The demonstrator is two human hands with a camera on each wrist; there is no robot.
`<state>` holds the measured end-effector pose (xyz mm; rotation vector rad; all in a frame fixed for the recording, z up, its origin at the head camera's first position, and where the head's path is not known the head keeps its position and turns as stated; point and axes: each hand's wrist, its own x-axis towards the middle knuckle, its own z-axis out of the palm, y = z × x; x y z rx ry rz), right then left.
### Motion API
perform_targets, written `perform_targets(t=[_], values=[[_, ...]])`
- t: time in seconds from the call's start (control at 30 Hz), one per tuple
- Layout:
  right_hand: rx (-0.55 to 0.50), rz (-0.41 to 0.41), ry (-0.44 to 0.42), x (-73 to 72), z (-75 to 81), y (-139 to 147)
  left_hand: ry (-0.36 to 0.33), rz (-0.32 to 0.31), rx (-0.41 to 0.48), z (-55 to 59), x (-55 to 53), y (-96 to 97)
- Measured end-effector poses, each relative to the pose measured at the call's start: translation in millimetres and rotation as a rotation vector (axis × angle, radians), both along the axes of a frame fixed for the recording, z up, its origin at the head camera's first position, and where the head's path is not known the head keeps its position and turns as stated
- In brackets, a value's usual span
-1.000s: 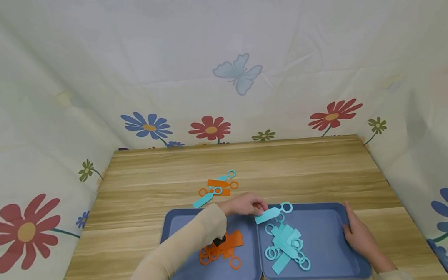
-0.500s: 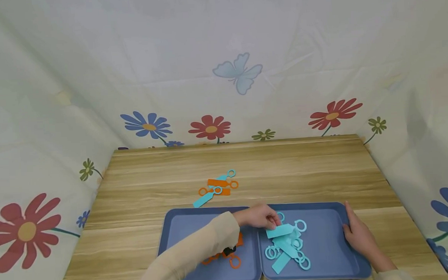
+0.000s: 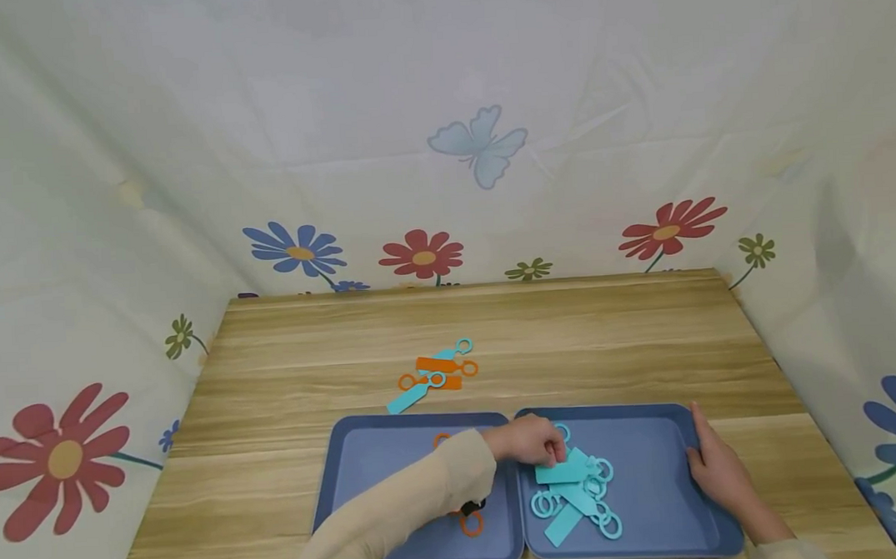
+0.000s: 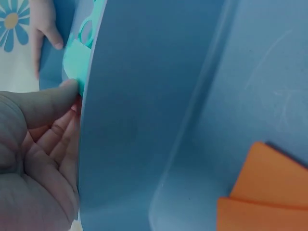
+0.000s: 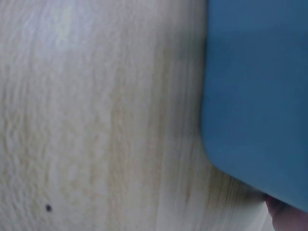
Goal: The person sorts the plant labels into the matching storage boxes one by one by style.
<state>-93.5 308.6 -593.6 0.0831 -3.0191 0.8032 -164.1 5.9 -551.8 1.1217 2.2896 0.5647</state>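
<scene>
My left hand reaches across into the right blue tray. Its thumb and fingers pinch the plain end of a turquoise ring-ended tag, low over a heap of other turquoise tags. Seen from the left wrist, the thumb lies against that tag, partly behind the tray wall. My right hand grips the right tray's outer side, thumb inside the rim and fingers outside. In the right wrist view only a fingertip shows beneath the tray's corner.
The left blue tray stands side by side with the right one and holds orange tags, mostly hidden under my left sleeve. Beyond the trays, on the wooden table, lies a small mixed pile of turquoise tags and orange tags.
My left hand has carried the turquoise tag from the divide between the trays, right and nearer, down to the turquoise heap. The right hand stays at its tray side.
</scene>
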Motion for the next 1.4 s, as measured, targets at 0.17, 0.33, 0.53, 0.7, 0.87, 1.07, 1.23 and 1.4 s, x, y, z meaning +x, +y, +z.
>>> perform_targets(t=[0.17, 0.33, 0.53, 0.7, 0.87, 1.07, 1.23, 1.4], values=[[0.002, -0.001, 0.002, 0.2, -1.5, 0.5, 0.029, 0.040, -0.058, 0.3, 5.3, 6.3], [0.007, -0.001, 0.031, 0.7, -1.8, 0.1, 0.085, 0.062, -0.103, -0.7, 9.5, 10.1], [0.002, -0.001, 0.032, 0.7, -1.8, 0.0, 0.115, 0.078, -0.118, -3.2, 11.9, 12.3], [0.002, 0.000, 0.037, 0.4, -1.5, -0.2, 0.151, 0.084, -0.119, -6.4, 13.7, 13.7], [0.000, 0.000, 0.029, 0.2, -2.8, 0.5, 0.194, 0.085, -0.130, -8.1, 16.6, 14.2], [-0.017, -0.004, 0.019, 0.5, -3.0, 0.5, 0.233, 0.074, -0.107, -7.9, 17.4, 12.3], [-0.018, -0.002, 0.013, 0.7, -3.3, 1.0, 0.274, 0.074, -0.021, -3.5, 10.2, 7.8], [-0.028, -0.001, 0.001, 0.2, -2.5, 0.6, 0.362, 0.137, -0.002, 12.5, -7.1, -0.6]])
